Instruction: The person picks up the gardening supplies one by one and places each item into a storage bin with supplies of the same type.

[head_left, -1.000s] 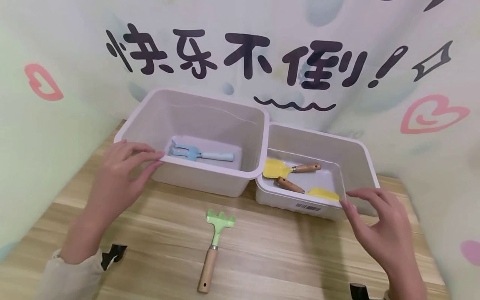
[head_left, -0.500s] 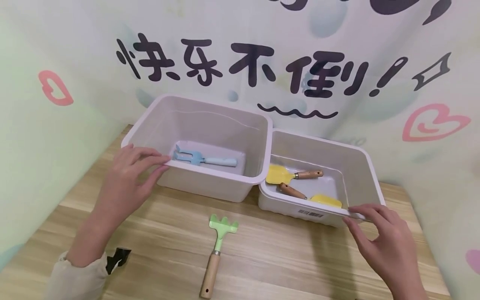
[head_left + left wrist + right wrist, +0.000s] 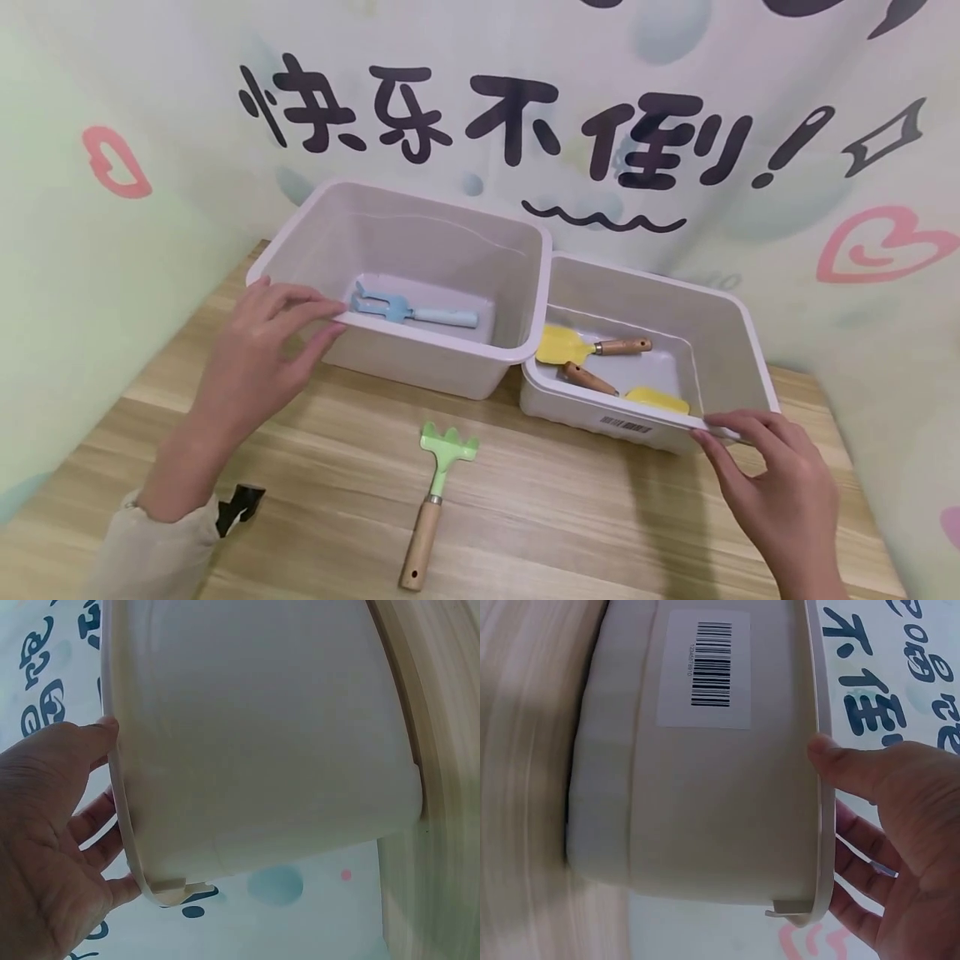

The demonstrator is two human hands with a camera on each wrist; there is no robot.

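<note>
Left hand, right hand pinch bin rims, 8 and 5 o'clock respectively. Three tools binned; green rake apparently remaining.

On my left wrist feed, the top edge is cropping the taller pale plastic bin. On the head feed, the shorter pale plastic bin is partly hiding the nearer yellow-bladed, wooden-handled trowel, and I'm finding the bin's striped barcode unreadably small.
</note>
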